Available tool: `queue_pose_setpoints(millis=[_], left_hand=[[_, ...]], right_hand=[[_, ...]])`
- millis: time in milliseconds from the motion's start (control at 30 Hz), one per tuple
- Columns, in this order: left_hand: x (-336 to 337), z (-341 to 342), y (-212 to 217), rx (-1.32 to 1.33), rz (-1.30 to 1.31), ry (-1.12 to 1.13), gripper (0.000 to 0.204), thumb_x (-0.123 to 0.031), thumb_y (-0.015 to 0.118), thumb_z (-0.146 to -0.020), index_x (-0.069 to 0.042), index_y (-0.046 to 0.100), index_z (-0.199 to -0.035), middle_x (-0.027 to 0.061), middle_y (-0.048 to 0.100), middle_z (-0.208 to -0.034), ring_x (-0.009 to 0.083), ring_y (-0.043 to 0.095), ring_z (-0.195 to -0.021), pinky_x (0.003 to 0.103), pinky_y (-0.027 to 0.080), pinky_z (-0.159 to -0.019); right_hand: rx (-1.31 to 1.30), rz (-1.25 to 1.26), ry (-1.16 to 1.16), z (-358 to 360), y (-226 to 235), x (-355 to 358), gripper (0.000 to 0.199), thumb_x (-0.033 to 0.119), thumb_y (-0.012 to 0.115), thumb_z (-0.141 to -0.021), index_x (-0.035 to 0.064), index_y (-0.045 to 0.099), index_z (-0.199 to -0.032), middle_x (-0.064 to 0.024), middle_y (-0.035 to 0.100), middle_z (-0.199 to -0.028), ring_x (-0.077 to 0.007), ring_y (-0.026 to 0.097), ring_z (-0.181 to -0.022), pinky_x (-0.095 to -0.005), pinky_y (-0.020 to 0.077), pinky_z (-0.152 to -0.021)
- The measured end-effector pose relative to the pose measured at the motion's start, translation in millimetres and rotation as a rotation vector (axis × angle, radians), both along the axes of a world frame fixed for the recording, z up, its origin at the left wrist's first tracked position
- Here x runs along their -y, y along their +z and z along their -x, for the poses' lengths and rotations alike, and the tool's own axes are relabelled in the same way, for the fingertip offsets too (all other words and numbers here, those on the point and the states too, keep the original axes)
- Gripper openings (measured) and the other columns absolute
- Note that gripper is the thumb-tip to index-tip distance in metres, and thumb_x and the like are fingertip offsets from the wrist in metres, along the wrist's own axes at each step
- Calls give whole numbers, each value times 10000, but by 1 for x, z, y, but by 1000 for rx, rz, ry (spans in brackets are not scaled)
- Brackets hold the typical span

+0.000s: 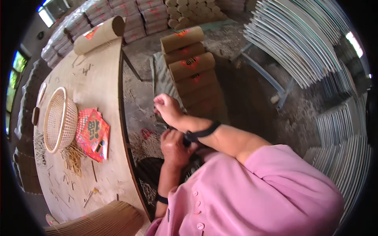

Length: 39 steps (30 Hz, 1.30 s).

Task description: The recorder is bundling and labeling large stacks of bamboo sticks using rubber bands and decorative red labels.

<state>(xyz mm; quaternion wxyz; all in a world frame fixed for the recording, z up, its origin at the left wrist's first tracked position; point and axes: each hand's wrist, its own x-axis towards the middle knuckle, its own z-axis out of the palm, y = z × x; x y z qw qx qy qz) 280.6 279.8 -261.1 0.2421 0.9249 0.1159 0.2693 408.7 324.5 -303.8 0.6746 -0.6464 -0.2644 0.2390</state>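
My right arm reaches across from the right, and my right hand (170,109) hangs in the air with its fingers curled in and nothing visible in them. A black wrist strap (202,133) with a small dark block goes round that forearm. Just below it, my left hand (175,146) has its fingers bent against the block and strap; part of its grip is hidden. Beyond my hands, several brown rolls (192,65) with red paper labels lie in a row on a cloth.
A table (106,173) at the left bears a white woven basket (73,122), red printed papers (92,133), rubber bands (73,159), loose sticks and a labelled roll (100,35). A slatted mat (98,220) lies at its near end. Stacked trays (291,43) stand at the right.
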Motion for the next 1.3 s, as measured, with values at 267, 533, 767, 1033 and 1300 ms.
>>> queue_pose_setpoints(millis=[267, 533, 767, 1033, 1300], left_hand=[[20, -3, -2, -115, 80, 165, 419, -297, 782, -576, -54, 598, -865, 114, 604, -872, 299, 579, -857, 420, 438, -807], [116, -46, 70, 96, 45, -160, 351, -256, 749, -692, -59, 616, -951, 124, 587, -851, 326, 592, -766, 384, 495, -651], [161, -49, 92, -88, 27, -119, 128, -154, 625, -780, -100, 638, -895, 125, 628, -848, 333, 630, -723, 417, 511, -617], [189, -42, 92, -328, -19, -99, 348, -231, 706, -692, -80, 563, -971, 134, 627, -828, 337, 630, -789, 419, 500, -681], [164, -24, 98, 161, -90, 65, 524, -138, 748, -615, -32, 505, -1067, 161, 543, -1011, 345, 538, -939, 424, 448, -801]], right_hand=[[-415, -56, 54, -10, -6, -2, 176, 11, 548, -805, 7, 551, -980, -72, 609, -850, -157, 627, -675, -281, 490, -528], [-383, -1, -57, -40, -66, 54, 132, 35, 576, -770, 64, 572, -898, -65, 606, -750, -149, 583, -562, -287, 450, -452], [-273, 13, 47, -27, -3, 119, 170, 51, 608, -744, 16, 621, -910, -74, 657, -748, -159, 661, -623, -288, 524, -551], [-628, -18, 18, -23, 4, 144, 187, 48, 585, -793, 44, 566, -978, -44, 628, -807, -148, 638, -659, -259, 480, -498], [-1177, -702, 132, -63, 119, 144, 110, 43, 554, -850, 74, 580, -952, -63, 627, -889, -154, 624, -793, -262, 517, -670]])
